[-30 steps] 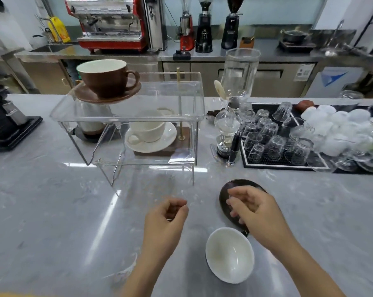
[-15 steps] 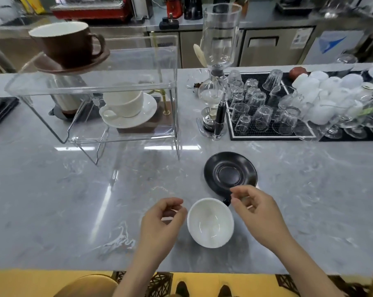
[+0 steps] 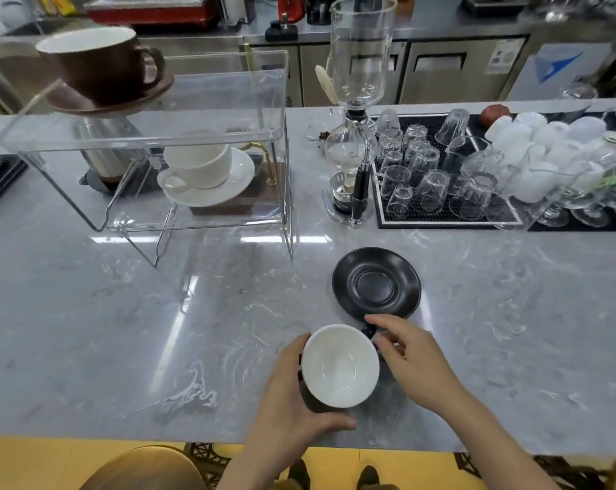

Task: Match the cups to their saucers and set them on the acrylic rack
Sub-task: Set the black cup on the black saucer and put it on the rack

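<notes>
Left hand (image 3: 292,394) curls round the glossy, white-lined cup (image 3: 340,366) on the marble table (image 3: 122,330); right hand (image 3: 410,358) pinches its dark handle. Matte black round saucer (image 3: 376,284) just beyond, clear acrylic rack (image 3: 193,136) farther left.

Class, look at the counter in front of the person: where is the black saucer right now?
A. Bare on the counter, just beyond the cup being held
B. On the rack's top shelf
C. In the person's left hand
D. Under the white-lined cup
A: the black saucer lies empty on the counter, beyond the cup that both hands hold.
</notes>
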Demonstrator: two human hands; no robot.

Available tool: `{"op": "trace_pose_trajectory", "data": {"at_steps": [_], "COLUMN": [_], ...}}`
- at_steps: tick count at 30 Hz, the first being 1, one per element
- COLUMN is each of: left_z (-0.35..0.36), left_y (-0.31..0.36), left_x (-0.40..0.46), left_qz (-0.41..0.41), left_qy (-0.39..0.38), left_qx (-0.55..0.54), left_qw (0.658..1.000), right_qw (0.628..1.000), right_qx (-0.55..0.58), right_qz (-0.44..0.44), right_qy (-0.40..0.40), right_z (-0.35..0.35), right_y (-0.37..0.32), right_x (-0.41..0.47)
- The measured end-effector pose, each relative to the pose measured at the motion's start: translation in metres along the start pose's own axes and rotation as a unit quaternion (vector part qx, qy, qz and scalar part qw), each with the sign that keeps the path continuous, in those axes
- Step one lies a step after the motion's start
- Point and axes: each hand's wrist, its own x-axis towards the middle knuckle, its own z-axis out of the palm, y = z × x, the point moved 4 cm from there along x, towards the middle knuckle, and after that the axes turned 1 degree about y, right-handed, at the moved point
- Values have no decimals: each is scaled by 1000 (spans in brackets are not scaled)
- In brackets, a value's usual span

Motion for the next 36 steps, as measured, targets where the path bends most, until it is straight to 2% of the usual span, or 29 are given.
{"op": "trace_pose_trajectory", "data": {"at_steps": [11,21,36], "left_z": [0,-12,-9], "left_y": [-13,-3,33], "left_x": [4,12,59], "left_qz": [-14,23,93], "left_qy": [39,51,42], "left_qx": [-74,-105,-98], "left_qw": [996,993,990], "right_qw": [998,972,963], "right_qx": [56,225,234], "right_qz": [36,71,25], "right_qy": [7,16,127], "right_z": [6,-3,-47], "right_y": [10,0,-9], "right_x": [9,14,30]}}
